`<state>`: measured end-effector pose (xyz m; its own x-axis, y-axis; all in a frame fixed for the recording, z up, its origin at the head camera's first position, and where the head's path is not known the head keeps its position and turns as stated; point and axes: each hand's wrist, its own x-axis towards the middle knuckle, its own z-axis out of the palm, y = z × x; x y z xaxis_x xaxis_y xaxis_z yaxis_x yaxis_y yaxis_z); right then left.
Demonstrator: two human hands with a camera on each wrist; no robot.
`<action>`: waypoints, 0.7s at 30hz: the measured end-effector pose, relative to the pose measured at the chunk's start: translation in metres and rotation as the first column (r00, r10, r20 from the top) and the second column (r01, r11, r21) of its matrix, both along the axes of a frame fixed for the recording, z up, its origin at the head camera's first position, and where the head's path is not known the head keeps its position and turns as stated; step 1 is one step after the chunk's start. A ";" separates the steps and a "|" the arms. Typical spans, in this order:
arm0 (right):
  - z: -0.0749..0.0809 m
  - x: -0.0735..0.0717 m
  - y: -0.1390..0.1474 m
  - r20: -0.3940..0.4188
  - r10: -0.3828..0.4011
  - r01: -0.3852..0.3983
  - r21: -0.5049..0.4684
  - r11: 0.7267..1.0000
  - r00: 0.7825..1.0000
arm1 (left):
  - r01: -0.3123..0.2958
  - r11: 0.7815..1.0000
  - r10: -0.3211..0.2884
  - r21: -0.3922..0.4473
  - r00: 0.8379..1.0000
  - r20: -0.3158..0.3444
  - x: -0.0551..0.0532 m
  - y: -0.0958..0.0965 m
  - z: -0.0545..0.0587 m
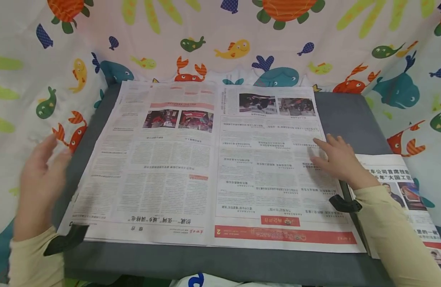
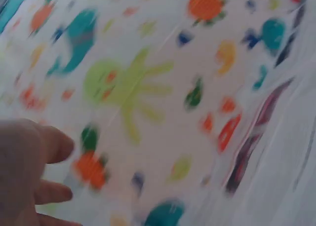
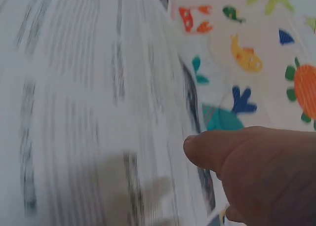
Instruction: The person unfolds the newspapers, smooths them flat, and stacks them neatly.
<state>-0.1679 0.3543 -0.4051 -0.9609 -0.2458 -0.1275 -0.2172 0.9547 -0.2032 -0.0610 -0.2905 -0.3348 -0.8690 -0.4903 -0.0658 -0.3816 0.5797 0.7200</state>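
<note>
An opened newspaper (image 1: 213, 167) lies spread across the grey table, its print upside down from the head camera. My left hand (image 1: 42, 187) is raised beside the paper's left edge, fingers loosely bent and holding nothing. In the left wrist view, the fingers (image 2: 54, 144) appear against the patterned cloth, with a blurred part of the newspaper (image 2: 291, 162) at the right. Over the paper's right edge, my right hand (image 1: 340, 161) reaches with fingers spread. The right wrist view shows its thumb or a finger (image 3: 202, 147) beside the printed page (image 3: 89, 112), with a shadow on the paper.
A folded newspaper stack (image 1: 403, 191) lies at the right, partly under the right sleeve (image 1: 396, 235). The grey table (image 1: 343, 119) shows around the spread. Cloth with sea animals (image 1: 234, 59) hangs behind and along both sides. Black straps (image 1: 345, 204) cross the wrists.
</note>
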 end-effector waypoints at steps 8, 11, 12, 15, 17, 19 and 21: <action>-0.007 -0.006 -0.059 0.073 0.104 -0.100 -0.055 0.993 0.992 | 0.711 0.620 -0.678 -0.333 0.698 0.229 -0.075 0.114 -0.030; -0.020 -0.004 -0.071 0.073 0.116 -0.112 -0.057 0.992 0.991 | 0.754 0.573 -0.677 -0.321 0.656 0.334 -0.096 0.128 -0.065; -0.024 -0.002 -0.074 0.073 0.115 -0.111 -0.055 0.992 0.991 | 0.757 0.568 -0.667 -0.323 0.653 0.357 -0.101 0.129 -0.076; -0.033 0.001 -0.077 0.083 0.104 -0.100 -0.043 0.994 0.991 | 0.756 0.570 -0.628 -0.322 0.653 0.423 -0.107 0.127 -0.102; -0.036 0.002 -0.078 0.083 0.100 -0.096 -0.043 0.994 0.992 | 0.747 0.581 -0.605 -0.324 0.662 0.442 -0.107 0.123 -0.112; -0.037 0.001 -0.077 0.069 0.104 -0.102 -0.041 0.994 0.992 | 0.733 0.598 -0.592 -0.323 0.676 0.439 -0.106 0.121 -0.117; -0.036 0.000 -0.077 0.052 0.107 -0.104 -0.043 0.994 0.993 | 0.719 0.615 -0.584 -0.323 0.691 0.425 -0.105 0.120 -0.119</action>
<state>-0.1678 0.2771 -0.4406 -0.9212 -0.3515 -0.1670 -0.3039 0.9178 -0.2554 -0.1658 -0.1707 -0.4535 -0.9485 0.1713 -0.2664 0.1008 0.9606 0.2590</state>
